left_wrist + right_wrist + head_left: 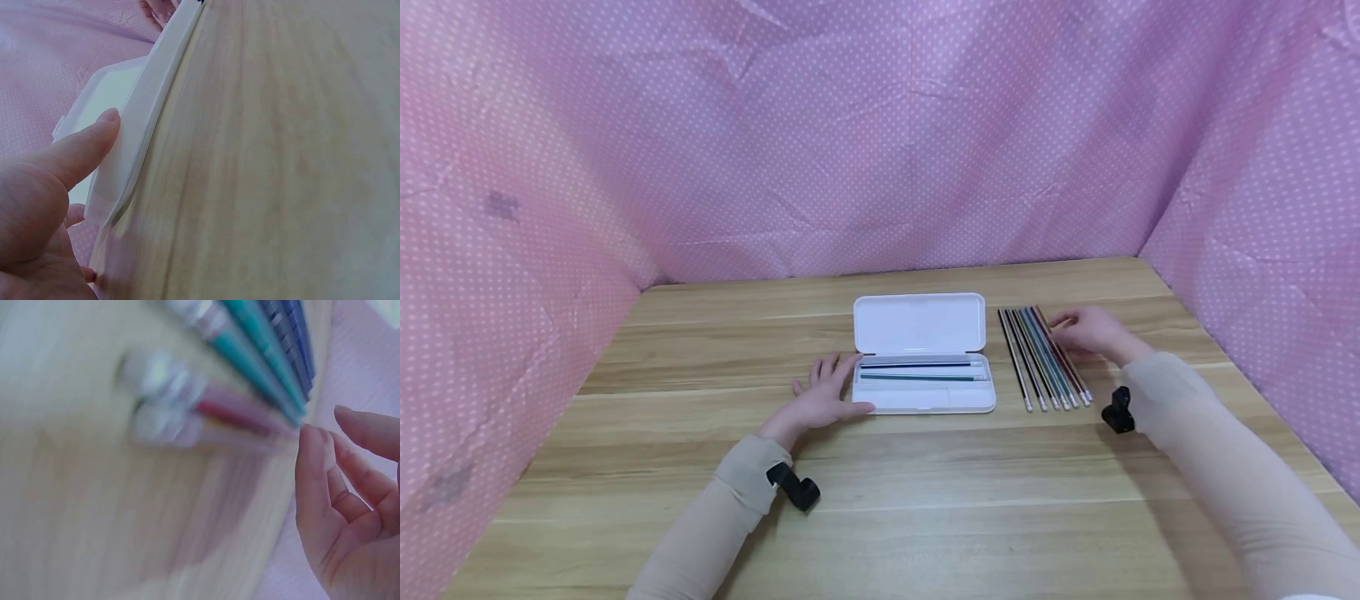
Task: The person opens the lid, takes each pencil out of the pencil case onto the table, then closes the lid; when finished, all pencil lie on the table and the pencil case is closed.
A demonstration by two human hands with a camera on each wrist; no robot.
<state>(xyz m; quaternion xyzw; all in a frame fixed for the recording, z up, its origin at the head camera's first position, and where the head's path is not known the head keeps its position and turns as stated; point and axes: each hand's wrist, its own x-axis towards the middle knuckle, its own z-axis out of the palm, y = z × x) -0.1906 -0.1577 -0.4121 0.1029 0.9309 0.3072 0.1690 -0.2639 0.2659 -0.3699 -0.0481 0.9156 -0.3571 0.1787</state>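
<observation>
A white pencil case [925, 402] lies with its lid [919, 323] folded back. Inside it are a dark blue pencil [917, 365] and a green pencil [917, 377]. My left hand [822, 400] spans the case's left end, fingers spread; in the left wrist view its thumb [94, 140] rests against the case's front wall [140, 125]. To the right lies a row of pencils [1037, 358], eraser ends toward me. Beside the row's right edge is my right hand [1090, 332], fingertips close to the dark red pencil [231, 412], thumb and fingers apart with nothing between them.
A wooden table [925, 508] carries everything. Pink dotted cloth [880, 167] hangs behind the table and along both sides. Black wrist cameras [797, 490] are strapped over both sleeves.
</observation>
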